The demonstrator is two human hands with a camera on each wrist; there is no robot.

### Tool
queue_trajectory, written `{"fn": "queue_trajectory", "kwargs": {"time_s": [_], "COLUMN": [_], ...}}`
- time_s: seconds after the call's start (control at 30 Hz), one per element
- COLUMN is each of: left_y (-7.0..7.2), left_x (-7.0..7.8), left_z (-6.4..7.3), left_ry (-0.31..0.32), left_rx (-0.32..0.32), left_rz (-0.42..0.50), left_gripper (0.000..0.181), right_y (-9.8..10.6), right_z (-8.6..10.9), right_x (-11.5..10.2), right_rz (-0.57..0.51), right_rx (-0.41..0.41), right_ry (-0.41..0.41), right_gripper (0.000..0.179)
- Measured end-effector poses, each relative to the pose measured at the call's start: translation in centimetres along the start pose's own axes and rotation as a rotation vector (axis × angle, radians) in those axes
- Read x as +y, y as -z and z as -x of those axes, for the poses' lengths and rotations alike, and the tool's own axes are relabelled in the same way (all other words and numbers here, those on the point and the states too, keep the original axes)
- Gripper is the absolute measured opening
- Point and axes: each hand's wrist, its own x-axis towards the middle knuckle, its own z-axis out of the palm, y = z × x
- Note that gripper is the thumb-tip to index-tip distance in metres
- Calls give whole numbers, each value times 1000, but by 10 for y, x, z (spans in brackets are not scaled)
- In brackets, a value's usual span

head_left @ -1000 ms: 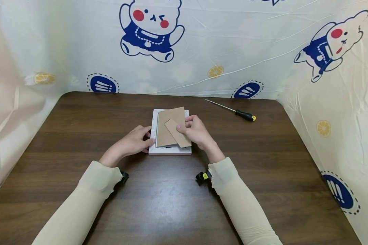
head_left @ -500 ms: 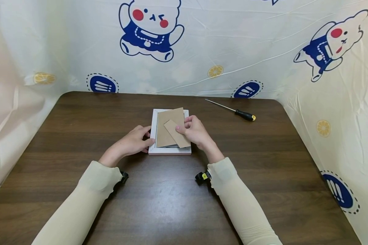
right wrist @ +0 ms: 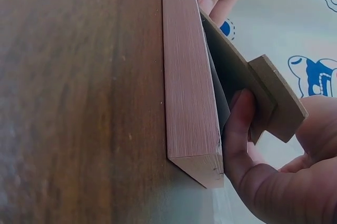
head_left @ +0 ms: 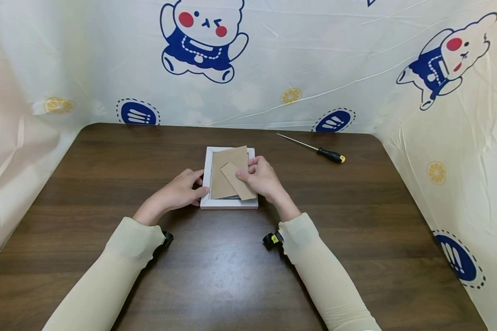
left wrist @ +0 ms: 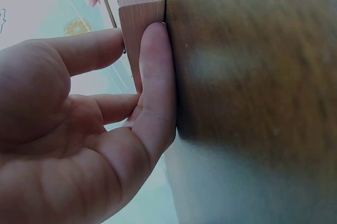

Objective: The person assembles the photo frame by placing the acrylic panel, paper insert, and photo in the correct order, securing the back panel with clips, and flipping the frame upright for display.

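Note:
A white-backed picture frame (head_left: 228,205) lies face down on the table. Its brown backing board (head_left: 221,179), with a smaller stand flap (head_left: 239,183) on it, sits over the opening, slightly askew. My left hand (head_left: 181,189) grips the frame's left side, thumb on the rim. At the right, my right hand (head_left: 266,177) pinches the board by its flap side. Seen from the right wrist, the board (right wrist: 231,52) tilts up off the frame's pinkish edge (right wrist: 188,71), with a finger underneath. A thin grey sheet (right wrist: 218,84) shows between them.
A screwdriver (head_left: 330,156) with a black and yellow handle lies at the back right of the brown wooden table (head_left: 215,266). Printed curtains (head_left: 265,59) hang behind the table and along its sides.
The backing board's raised far edge has come down slightly, and my right hand has shifted a little to the left with it. My left hand keeps its grip on the frame.

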Motion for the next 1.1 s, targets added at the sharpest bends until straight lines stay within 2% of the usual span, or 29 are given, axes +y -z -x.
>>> {"fn": "queue_trajectory", "kwargs": {"time_s": [0.23, 0.63, 0.9, 1.1], "left_y": [-1, -1, 0, 0], "left_x": [0, 1, 2, 3], "left_z": [-1, 0, 0, 1], "left_ry": [3, -1, 3, -12], "left_rx": [1, 7, 1, 0], "left_rz": [-5, -8, -6, 0], "left_gripper": [62, 60, 63, 65], "right_y": [-2, -2, -4, -6], "right_z": [2, 4, 5, 5], "right_x": [0, -3, -6, -7], "right_rz": [104, 283, 381, 409], "right_rx": [51, 67, 93, 97], "right_ry": [17, 70, 51, 29], "right_gripper": [45, 49, 52, 54]}}
